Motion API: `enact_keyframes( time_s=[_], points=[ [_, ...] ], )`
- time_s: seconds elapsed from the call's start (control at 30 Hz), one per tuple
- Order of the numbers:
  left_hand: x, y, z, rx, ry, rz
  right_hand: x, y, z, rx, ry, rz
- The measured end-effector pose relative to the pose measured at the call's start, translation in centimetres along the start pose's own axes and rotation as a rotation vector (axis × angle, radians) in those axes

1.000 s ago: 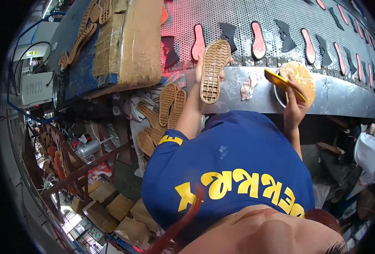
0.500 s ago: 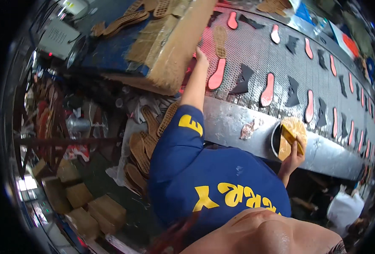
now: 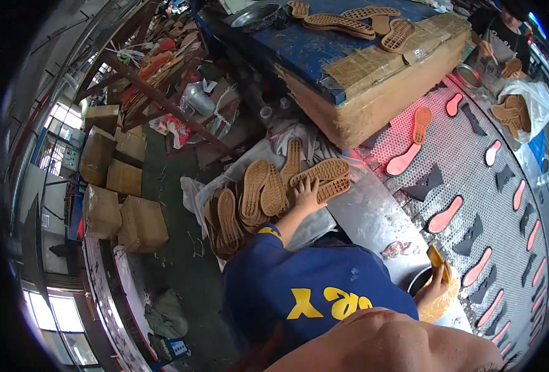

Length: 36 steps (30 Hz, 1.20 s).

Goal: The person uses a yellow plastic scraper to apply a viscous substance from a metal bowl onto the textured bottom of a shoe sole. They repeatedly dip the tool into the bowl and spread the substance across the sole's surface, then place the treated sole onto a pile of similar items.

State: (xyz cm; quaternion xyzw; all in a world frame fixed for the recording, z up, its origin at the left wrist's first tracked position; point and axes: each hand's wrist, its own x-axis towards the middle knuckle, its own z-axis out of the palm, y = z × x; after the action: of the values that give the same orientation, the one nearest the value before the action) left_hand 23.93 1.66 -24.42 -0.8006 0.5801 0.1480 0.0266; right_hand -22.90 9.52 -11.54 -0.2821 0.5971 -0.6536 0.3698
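My left hand (image 3: 307, 198) reaches onto a heap of brown shoe soles beside the belt. Its fingers are spread against the near edge of a waffle-patterned sole (image 3: 324, 170) near the top. More brown soles (image 3: 256, 189) lie to its left, on whitish sheeting. My right hand (image 3: 435, 288) is closed round a flat yellow tool (image 3: 435, 255), whose lower end is hidden. Beneath it stands a round pot (image 3: 414, 277) with a yellowish crusted side. On the mesh belt (image 3: 443, 167), pink shoe pieces (image 3: 445, 215) alternate with black cut pieces (image 3: 425, 185).
A cardboard-edged blue table (image 3: 314, 68) with several soles stands ahead. One brown sole (image 3: 421, 124) lies on the belt's far part. A metal ledge (image 3: 370, 208) runs along the belt. At far right, a person (image 3: 504, 40) works near a white bag of soles (image 3: 535, 105). Cartons (image 3: 141, 223) stand left.
My left hand has left the belt's far edge for the sole heap. My right hand keeps the yellow tool at the pot. The view has swung to the left.
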Motion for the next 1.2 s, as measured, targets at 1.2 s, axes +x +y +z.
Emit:
enact_keyframes(
  time_s=[1.2],
  points=[
    [11.9,24.8,2.9,-0.278,0.345,0.479,-5.6,4.2,-8.4,-0.332,0.468,-0.057]
  ],
)
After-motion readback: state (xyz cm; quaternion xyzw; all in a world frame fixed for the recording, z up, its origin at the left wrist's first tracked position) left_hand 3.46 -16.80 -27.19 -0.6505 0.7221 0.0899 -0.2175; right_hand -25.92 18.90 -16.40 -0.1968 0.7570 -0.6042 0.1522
